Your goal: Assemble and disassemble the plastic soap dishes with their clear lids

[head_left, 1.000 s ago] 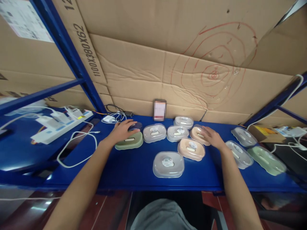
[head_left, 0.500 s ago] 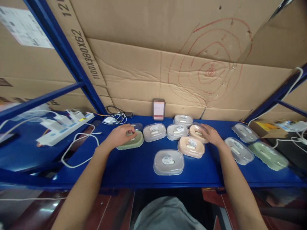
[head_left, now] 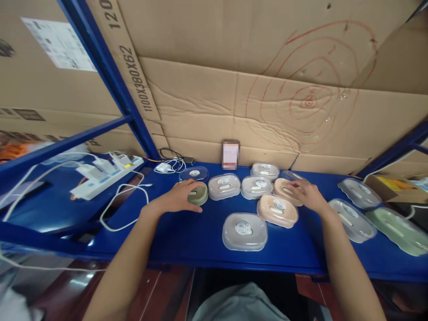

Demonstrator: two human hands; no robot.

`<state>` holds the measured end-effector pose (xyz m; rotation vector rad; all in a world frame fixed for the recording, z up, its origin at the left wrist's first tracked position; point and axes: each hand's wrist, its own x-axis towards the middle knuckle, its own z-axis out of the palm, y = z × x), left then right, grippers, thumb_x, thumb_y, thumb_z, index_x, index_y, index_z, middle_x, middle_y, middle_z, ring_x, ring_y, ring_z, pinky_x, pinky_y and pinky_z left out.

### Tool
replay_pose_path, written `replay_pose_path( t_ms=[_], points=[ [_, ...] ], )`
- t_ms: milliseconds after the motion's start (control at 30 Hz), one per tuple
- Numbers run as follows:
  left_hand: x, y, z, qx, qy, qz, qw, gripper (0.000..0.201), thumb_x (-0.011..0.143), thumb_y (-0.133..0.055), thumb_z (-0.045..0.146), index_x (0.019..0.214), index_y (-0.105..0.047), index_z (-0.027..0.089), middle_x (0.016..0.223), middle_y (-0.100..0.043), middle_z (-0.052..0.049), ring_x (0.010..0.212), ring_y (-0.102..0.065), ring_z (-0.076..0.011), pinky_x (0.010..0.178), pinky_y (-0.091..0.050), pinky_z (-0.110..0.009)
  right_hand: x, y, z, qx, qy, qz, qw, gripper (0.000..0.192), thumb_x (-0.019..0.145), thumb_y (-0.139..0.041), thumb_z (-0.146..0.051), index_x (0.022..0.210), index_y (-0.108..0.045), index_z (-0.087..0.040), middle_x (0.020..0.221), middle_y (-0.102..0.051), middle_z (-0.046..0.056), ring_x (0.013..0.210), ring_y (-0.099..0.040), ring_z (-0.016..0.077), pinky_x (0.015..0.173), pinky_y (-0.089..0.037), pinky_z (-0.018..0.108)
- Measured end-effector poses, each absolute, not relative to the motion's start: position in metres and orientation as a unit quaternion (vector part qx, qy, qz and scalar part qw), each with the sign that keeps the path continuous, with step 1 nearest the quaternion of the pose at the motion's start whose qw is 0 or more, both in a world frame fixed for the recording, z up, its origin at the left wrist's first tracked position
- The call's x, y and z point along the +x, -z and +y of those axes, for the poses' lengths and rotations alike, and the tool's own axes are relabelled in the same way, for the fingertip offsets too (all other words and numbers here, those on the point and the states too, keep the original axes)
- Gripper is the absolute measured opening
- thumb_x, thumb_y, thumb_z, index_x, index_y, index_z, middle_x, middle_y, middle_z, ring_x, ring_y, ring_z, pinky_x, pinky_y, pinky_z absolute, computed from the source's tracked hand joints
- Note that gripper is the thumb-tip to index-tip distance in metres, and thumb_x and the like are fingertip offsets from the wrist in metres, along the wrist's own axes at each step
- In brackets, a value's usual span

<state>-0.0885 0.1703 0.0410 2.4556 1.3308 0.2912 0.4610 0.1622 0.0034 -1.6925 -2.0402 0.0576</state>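
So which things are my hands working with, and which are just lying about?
Likely in use:
green oval plastic box at left hand
clear plastic lid behind the green box
peach oval plastic box at right hand
other clear-lidded oval plastic boxes

Likely lying about:
white plastic power strip
white cable

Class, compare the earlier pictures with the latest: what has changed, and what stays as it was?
The left hand has left the clear lid and moved nearer the person, its thumb and fingers now spread around the green base. By the right hand, a second lid has shifted back from the peach base. The other boxes lie as they did.
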Motion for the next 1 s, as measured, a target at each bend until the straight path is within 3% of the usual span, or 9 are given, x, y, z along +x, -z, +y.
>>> replay_pose_path(
  t_ms=[67, 167, 333, 500, 667, 800, 900, 1000],
  points=[
    [-0.090, -0.040, 0.170, 0.862, -0.092, 0.469, 0.172, 0.075, 0.076, -0.090, 0.052, 0.143, -0.063, 0.033, 0.146, -0.066, -0.007, 0.138, -0.061, -0.0358, 0.115, -0.045, -0.048, 0.457, -0.003, 0.161, -0.614, -0.039, -0.756, 0.225, 0.041, 0.100, -0.056, -0.058, 0.114, -0.082, -0.030, 0.119, -0.083, 0.006, 0.113, -0.078, 0.0321, 0.099, -0.060, 0.047],
    [-0.093, -0.034, 0.174, 0.868, -0.120, 0.448, 0.180, 0.064, 0.080, -0.085, 0.047, 0.139, -0.065, 0.032, 0.141, -0.068, -0.007, 0.132, -0.064, -0.0321, 0.113, -0.048, -0.044, 0.454, 0.000, 0.162, -0.609, -0.057, -0.764, 0.204, 0.042, 0.101, -0.054, -0.056, 0.116, -0.082, -0.029, 0.124, -0.082, 0.006, 0.117, -0.077, 0.0328, 0.103, -0.060, 0.049],
    [-0.094, -0.026, 0.183, 0.866, -0.197, 0.419, 0.187, 0.040, 0.091, -0.074, 0.057, 0.120, -0.077, 0.029, 0.125, -0.077, -0.003, 0.113, -0.073, -0.0250, 0.100, -0.055, -0.033, 0.454, -0.003, 0.162, -0.602, -0.083, -0.772, 0.184, 0.049, 0.102, -0.050, -0.058, 0.124, -0.080, -0.025, 0.130, -0.080, 0.008, 0.117, -0.078, 0.0322, 0.101, -0.062, 0.046],
    [-0.090, -0.026, 0.187, 0.844, -0.250, 0.449, 0.154, 0.042, 0.098, -0.062, 0.062, 0.111, -0.080, 0.026, 0.110, -0.082, -0.004, 0.097, -0.076, -0.0232, 0.086, -0.058, -0.031, 0.457, -0.010, 0.156, -0.584, -0.106, -0.786, 0.174, 0.054, 0.097, -0.061, -0.060, 0.133, -0.077, -0.024, 0.128, -0.081, 0.009, 0.111, -0.080, 0.0318, 0.093, -0.066, 0.042],
    [-0.084, -0.023, 0.189, 0.833, -0.280, 0.466, 0.106, 0.048, 0.102, -0.056, 0.065, 0.109, -0.080, 0.024, 0.112, -0.082, -0.007, 0.100, -0.076, -0.0254, 0.088, -0.057, -0.034, 0.460, -0.008, 0.157, -0.581, -0.078, -0.789, 0.184, 0.046, 0.104, -0.051, -0.053, 0.129, -0.078, -0.026, 0.130, -0.080, 0.007, 0.117, -0.078, 0.0308, 0.100, -0.063, 0.043],
    [-0.076, -0.021, 0.187, 0.838, -0.274, 0.465, 0.078, 0.044, 0.103, -0.056, 0.062, 0.107, -0.079, 0.025, 0.110, -0.081, -0.006, 0.097, -0.075, -0.0237, 0.087, -0.056, -0.032, 0.457, -0.008, 0.158, -0.603, -0.018, -0.771, 0.202, 0.043, 0.106, -0.046, -0.041, 0.128, -0.078, -0.022, 0.132, -0.079, 0.013, 0.124, -0.074, 0.0359, 0.106, -0.059, 0.052],
    [-0.066, -0.021, 0.182, 0.833, -0.280, 0.476, 0.042, 0.038, 0.107, -0.053, 0.054, 0.116, -0.077, 0.025, 0.120, -0.079, -0.007, 0.109, -0.073, -0.0256, 0.096, -0.054, -0.035, 0.440, -0.017, 0.156, -0.593, 0.040, -0.771, 0.230, 0.045, 0.104, -0.044, -0.026, 0.139, -0.073, -0.021, 0.144, -0.072, 0.015, 0.137, -0.065, 0.0374, 0.116, -0.049, 0.061],
    [-0.054, -0.023, 0.177, 0.825, -0.282, 0.489, 0.007, 0.037, 0.111, -0.046, 0.046, 0.124, -0.074, 0.025, 0.127, -0.076, -0.009, 0.121, -0.069, -0.0277, 0.108, -0.049, -0.040, 0.408, -0.030, 0.158, -0.518, 0.038, -0.819, 0.244, 0.044, 0.105, -0.047, -0.026, 0.143, -0.070, -0.026, 0.147, -0.071, 0.011, 0.139, -0.063, 0.0330, 0.121, -0.045, 0.056]
  ],
)
